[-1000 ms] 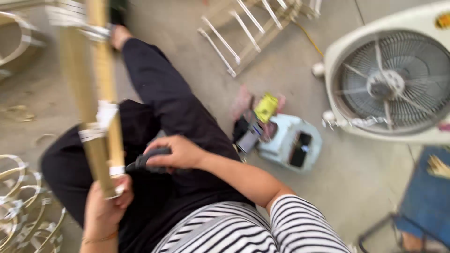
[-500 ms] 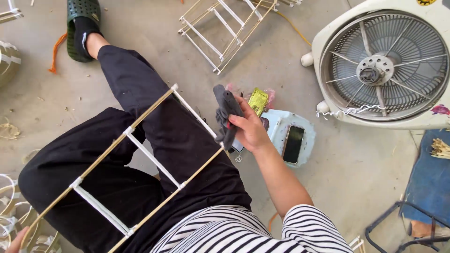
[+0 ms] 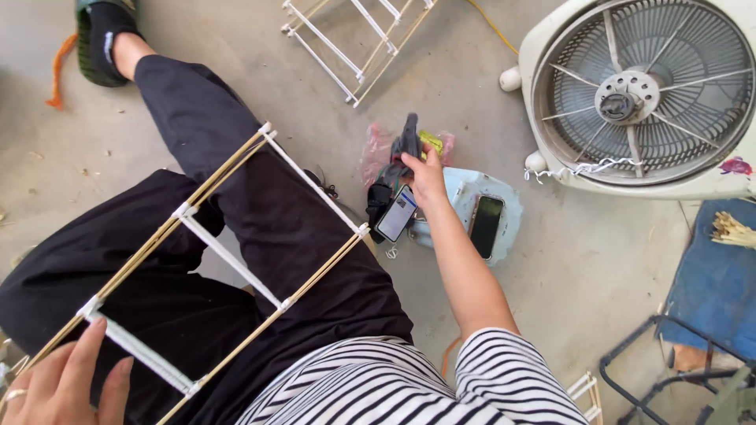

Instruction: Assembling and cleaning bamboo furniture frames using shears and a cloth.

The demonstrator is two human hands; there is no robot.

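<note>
Nearest, at the lower left edge of the view, the left hand (image 3: 59, 382) lies with fingers spread flat against the near end of a ladder-shaped frame (image 3: 224, 256); the fingers are open, not wrapped around any bar. The frame consists of two long bamboo-coloured rails joined by white cross-pieces. It rests diagonally across the lap of a seated person in black trousers, running from near left to far right. A striped shirt (image 3: 409, 386) fills the near centre of the view.

Farther out, the right arm extends to the floor at centre. The right hand (image 3: 425, 177) is closed around a black glue gun (image 3: 408, 142), which stands nose-up against a pink bag (image 3: 376, 153). A small yellow item sits just right of the gun. Just beside the hand on the near left, a small screened device (image 3: 396, 214) lies tilted. To the right, a dark phone (image 3: 486, 226) lies on a pale blue round lid (image 3: 512, 205).

At the far right stands a white box fan (image 3: 642, 94), tilted back. A blue cloth (image 3: 713, 287) and a black metal stand lie near right. At the far centre, a second ladder frame (image 3: 354, 43) lies on the concrete floor (image 3: 598, 275).
</note>
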